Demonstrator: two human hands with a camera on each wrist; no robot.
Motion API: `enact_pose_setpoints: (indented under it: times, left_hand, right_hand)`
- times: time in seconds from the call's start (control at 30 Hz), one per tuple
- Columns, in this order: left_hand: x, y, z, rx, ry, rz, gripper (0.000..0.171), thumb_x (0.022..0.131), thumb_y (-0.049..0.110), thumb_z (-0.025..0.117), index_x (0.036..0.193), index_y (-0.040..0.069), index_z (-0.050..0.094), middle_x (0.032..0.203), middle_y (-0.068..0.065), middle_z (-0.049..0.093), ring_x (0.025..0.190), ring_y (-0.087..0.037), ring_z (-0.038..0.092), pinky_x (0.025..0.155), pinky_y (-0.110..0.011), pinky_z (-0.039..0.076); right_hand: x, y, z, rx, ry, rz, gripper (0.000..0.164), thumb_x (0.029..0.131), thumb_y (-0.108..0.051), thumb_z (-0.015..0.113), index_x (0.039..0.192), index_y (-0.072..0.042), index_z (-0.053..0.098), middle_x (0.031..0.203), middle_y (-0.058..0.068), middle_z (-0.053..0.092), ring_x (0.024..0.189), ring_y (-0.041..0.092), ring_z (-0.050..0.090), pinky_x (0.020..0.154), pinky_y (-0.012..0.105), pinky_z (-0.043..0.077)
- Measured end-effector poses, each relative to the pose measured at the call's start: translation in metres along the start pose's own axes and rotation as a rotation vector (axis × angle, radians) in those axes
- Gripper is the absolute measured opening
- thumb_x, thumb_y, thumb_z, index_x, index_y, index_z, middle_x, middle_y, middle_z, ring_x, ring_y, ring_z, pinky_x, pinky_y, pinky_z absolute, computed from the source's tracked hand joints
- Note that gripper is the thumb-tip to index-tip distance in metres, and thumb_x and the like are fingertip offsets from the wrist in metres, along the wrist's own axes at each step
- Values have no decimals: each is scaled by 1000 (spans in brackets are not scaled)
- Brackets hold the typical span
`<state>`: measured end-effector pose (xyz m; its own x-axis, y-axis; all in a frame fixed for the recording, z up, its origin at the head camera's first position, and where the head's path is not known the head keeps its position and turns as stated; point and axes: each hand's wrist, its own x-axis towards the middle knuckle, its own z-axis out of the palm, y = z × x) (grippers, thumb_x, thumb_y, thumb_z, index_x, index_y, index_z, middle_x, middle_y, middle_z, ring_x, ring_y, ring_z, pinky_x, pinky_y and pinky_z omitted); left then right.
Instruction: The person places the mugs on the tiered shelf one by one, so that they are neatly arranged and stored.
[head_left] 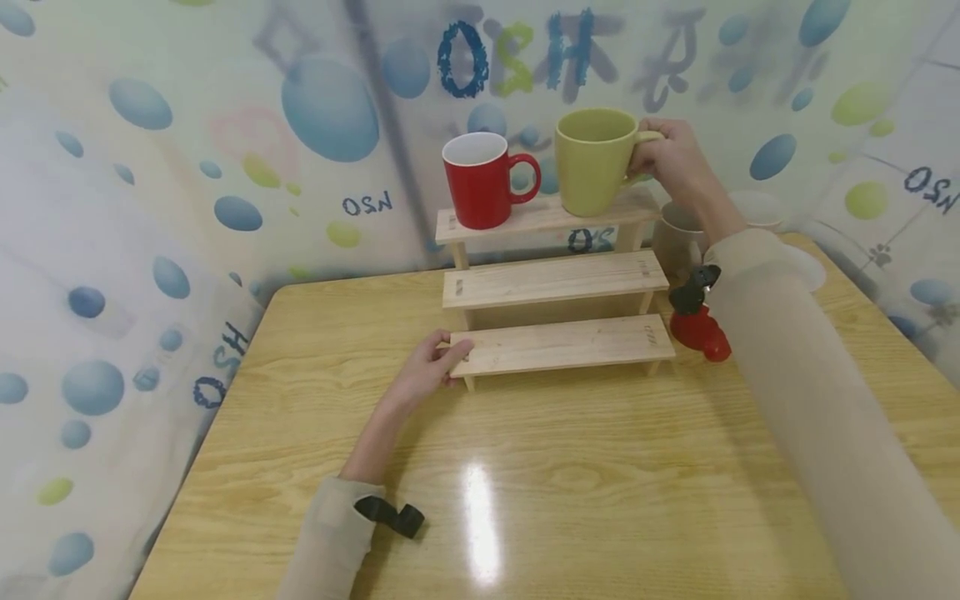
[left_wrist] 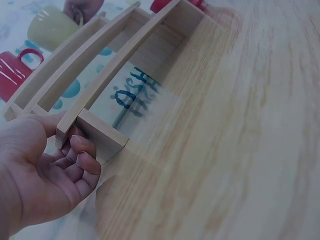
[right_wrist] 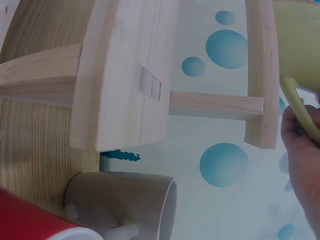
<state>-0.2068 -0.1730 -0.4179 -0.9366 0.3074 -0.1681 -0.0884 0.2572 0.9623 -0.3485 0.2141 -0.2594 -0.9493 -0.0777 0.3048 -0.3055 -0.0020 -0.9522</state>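
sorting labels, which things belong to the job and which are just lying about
Job, seemingly:
- yellow mug, in right hand
- wooden rack, held by left hand
- red mug on top tier

Perhaps just lying about:
- grey mug
- red item beside rack
- white item

Four mugs can be counted: one yellow-green mug [head_left: 592, 167], one upper red mug [head_left: 477, 187], one lower red mug [head_left: 688, 329] and one grey mug [head_left: 670, 247] — so two of the four are red; at least one white thing [head_left: 808, 268] besides, the exact number hidden by an arm; one wooden stand [head_left: 555, 280] with three boards — top board [head_left: 534, 219], middle board [head_left: 517, 285], bottom board [head_left: 562, 346]; one desk [head_left: 570, 475]; two grips, one left grip [head_left: 426, 369] and one right grip [head_left: 672, 161]; two sleeves [head_left: 832, 400]; two black straps [head_left: 378, 510].
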Motion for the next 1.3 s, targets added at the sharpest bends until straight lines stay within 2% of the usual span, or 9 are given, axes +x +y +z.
enact_pose_setpoints:
  times: [0.13,0.2,0.4,0.5,0.63,0.77,0.9,1.03,1.3]
  left_hand:
    - [0,0,1,15,-4,-2,45,102,43,60,113,6,37,86,-5,58,63,-16,42,63,-28,42]
    - [0,1,1,19,-6,-5,45,102,43,60,113,6,37,85,-5,58,63,-17,43,63,-29,42]
    - [-1,3,1,12,-9,-21,42,103,40,59,114,7,36,88,-4,58,64,-18,43,64,-30,41]
    - [0,3,0,5,-15,-35,37,105,36,57,114,7,36,89,-3,59,65,-18,42,65,-31,42]
    - [2,3,0,13,-19,-54,32,107,30,54,115,5,36,89,-4,59,65,-19,42,66,-32,42]
    - [2,3,0,10,-15,-50,34,106,32,55,116,5,36,93,-4,59,65,-18,41,65,-31,42]
    - [0,2,1,-6,-6,-31,39,104,38,57,115,7,36,95,-4,60,64,-16,40,64,-29,42]
    - [0,0,1,-21,-1,-7,41,103,40,59,111,7,36,90,-4,58,64,-15,40,63,-27,41]
    - [0,-2,0,-14,-9,11,44,103,41,58,116,6,35,91,-4,59,65,-16,42,63,-27,40]
  right_hand:
    - [-3,0,-5,3,-37,-2,18,84,15,48,80,-1,54,82,6,51,78,19,49,68,25,47]
    - [-6,0,-8,40,-56,-3,19,86,15,49,88,-2,55,89,7,55,85,18,53,73,23,49]
    - [-13,2,-21,147,-138,-24,29,92,19,46,105,-5,55,90,6,64,85,18,61,82,24,49]
    - [-19,3,-29,90,-161,-25,30,95,16,48,112,-8,54,94,5,65,91,18,61,86,23,46]
    - [-27,3,-40,-5,-125,7,32,96,8,55,120,-13,53,104,3,64,100,17,59,88,21,45]
    - [-35,3,-53,-14,-81,19,32,98,3,55,125,-14,51,111,4,61,104,16,58,87,19,47]
    - [-45,6,-66,64,-62,-4,31,99,5,53,125,-10,51,110,6,62,103,17,58,84,18,50]
    - [-57,7,-78,147,-43,-36,30,99,8,52,124,-8,51,108,7,63,101,17,60,83,18,52]
    - [-85,5,-97,167,16,-79,27,98,8,53,121,-5,55,104,8,66,96,16,63,82,17,52]
